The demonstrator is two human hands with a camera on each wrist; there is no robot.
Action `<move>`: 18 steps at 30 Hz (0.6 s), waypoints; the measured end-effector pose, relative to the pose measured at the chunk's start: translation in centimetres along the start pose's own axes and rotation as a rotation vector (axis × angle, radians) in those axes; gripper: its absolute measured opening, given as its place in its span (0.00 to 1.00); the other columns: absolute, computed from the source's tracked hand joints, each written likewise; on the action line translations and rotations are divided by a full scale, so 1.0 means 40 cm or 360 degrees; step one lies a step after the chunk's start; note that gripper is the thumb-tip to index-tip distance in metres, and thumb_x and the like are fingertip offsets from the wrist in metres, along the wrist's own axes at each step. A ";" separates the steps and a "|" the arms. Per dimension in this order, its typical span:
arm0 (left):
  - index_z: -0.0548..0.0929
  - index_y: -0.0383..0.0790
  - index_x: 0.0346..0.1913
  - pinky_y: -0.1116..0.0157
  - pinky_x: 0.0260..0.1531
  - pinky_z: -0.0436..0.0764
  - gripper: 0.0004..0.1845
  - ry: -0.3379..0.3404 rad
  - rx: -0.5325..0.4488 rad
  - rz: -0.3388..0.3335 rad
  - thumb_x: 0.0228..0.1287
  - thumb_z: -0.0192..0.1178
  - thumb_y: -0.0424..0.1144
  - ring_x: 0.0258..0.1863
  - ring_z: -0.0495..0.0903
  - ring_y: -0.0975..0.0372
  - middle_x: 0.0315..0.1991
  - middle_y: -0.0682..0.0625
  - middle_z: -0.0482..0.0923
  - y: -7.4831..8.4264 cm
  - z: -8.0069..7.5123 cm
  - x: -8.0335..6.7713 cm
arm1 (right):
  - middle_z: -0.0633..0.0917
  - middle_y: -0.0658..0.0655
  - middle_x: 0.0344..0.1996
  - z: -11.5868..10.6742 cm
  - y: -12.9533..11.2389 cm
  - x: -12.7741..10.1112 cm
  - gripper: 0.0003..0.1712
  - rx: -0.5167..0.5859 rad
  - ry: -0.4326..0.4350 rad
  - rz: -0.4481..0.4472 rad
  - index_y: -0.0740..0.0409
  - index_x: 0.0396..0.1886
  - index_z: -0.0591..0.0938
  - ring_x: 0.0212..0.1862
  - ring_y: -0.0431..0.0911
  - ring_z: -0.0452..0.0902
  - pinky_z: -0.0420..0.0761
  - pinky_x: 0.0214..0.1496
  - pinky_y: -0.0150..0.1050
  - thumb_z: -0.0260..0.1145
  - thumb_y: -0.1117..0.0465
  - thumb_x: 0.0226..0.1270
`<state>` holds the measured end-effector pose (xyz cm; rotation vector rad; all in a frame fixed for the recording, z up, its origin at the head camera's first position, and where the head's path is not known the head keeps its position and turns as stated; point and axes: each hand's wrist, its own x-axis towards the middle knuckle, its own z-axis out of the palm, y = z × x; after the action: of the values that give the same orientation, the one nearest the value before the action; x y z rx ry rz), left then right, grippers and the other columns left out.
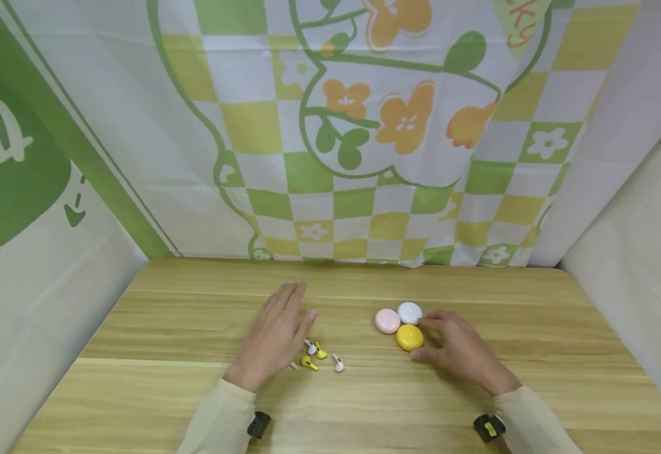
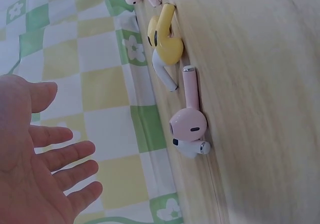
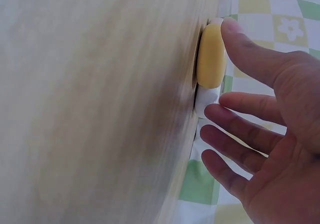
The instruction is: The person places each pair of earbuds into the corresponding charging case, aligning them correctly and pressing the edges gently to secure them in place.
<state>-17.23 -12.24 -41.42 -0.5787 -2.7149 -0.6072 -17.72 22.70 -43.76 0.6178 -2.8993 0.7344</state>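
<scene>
Several wireless earbuds lie loose on the table: a white earbud [image 1: 310, 347], a yellow earbud [image 1: 321, 352], another yellow one and a pink earbud [image 1: 338, 364]. My left hand [image 1: 270, 339], fingers extended and holding nothing, is just left of them and hides part of the group. In the left wrist view, a pink earbud [image 2: 189, 123] overlaps a white one. Further right, a pink round case [image 1: 387, 321], a white round case [image 1: 410, 313] and a yellow round case [image 1: 409, 338] sit clustered together. My right hand [image 1: 459, 345] is at their right side, fingertips by the white case and thumb by the yellow one, fingers spread.
The wood-grain table [image 1: 364, 410] ends at a checked, flower-printed cloth [image 1: 364, 208] hanging along its back edge. Pale printed cloths hang at the left and right sides. A dark device is strapped at each wrist.
</scene>
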 end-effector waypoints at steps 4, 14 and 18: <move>0.64 0.27 0.74 0.45 0.71 0.62 0.32 0.0000 -0.0013 -0.0005 0.80 0.51 0.47 0.70 0.66 0.41 0.70 0.32 0.67 0.002 0.002 0.000 | 0.82 0.68 0.57 0.002 0.000 0.003 0.36 -0.0016 -0.0005 -0.0031 0.68 0.57 0.84 0.61 0.66 0.75 0.71 0.64 0.63 0.82 0.50 0.52; 0.63 0.28 0.74 0.45 0.71 0.62 0.32 -0.0010 -0.0026 -0.0006 0.80 0.51 0.47 0.69 0.66 0.41 0.69 0.32 0.67 0.004 0.003 -0.001 | 0.82 0.68 0.57 0.007 -0.009 0.012 0.36 -0.0056 -0.0043 -0.0058 0.65 0.57 0.84 0.60 0.65 0.76 0.73 0.63 0.63 0.82 0.50 0.52; 0.63 0.28 0.75 0.45 0.71 0.62 0.31 -0.0015 -0.0032 -0.0005 0.80 0.51 0.47 0.70 0.66 0.41 0.69 0.32 0.67 0.004 0.004 -0.003 | 0.82 0.69 0.57 0.007 -0.010 0.015 0.40 -0.0079 -0.0064 -0.0055 0.69 0.58 0.82 0.61 0.65 0.75 0.73 0.63 0.63 0.83 0.50 0.51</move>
<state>-17.07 -12.06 -41.54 -0.5839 -2.7218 -0.6347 -18.10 22.02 -43.72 0.6830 -2.9254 0.6516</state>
